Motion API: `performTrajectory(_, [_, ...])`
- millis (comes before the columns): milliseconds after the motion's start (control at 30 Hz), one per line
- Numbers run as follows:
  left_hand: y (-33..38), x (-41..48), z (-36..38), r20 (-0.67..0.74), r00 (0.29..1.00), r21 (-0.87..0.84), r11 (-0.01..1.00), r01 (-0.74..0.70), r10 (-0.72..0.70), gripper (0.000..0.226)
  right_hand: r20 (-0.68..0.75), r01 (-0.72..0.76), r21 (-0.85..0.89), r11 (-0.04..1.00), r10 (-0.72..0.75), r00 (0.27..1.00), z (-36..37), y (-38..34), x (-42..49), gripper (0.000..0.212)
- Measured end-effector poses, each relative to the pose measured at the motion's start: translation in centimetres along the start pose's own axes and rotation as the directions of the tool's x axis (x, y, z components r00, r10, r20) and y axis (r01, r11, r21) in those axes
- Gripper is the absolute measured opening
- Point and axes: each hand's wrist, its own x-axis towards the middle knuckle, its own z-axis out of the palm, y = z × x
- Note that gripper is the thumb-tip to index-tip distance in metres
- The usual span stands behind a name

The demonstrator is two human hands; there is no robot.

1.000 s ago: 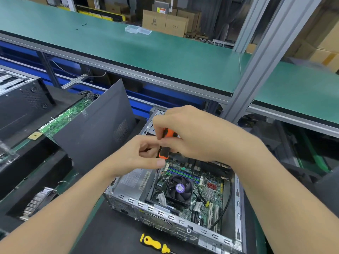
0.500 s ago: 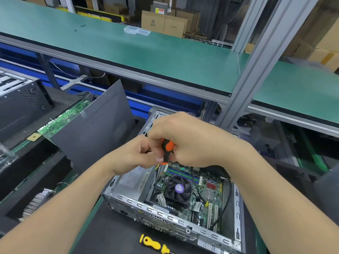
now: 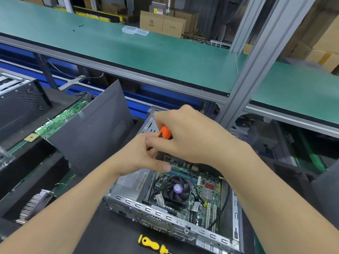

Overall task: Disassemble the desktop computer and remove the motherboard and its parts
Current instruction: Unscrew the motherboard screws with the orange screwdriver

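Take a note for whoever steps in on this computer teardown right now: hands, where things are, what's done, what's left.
Right hand grips the orange screwdriver by its handle, over the case's far end; left hand curls round it lower down.
Computer case lies open, side panel leaning to its left. Yellow screwdriver lies in front.
Done: cover off.
Left: motherboard and CPU fan are both in the case; unscrew and lift them out.

Dark tabletop [image 3: 113, 233] bearing an open computer case [image 3: 165, 218], a yellow screwdriver [image 3: 151, 244] just before it; green shelf [image 3: 128, 54] above, carrying two clear plastic boxes [image 3: 135, 31].
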Motion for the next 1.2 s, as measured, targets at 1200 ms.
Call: performTrajectory(1200, [-2.1,0.2,-1.7,0.164,0.985,0.246,0.969,0.019,-0.061,0.023,-0.083,-0.094,0.641,0.762,0.191,0.978,6.9,3.7,0.5,0.035])
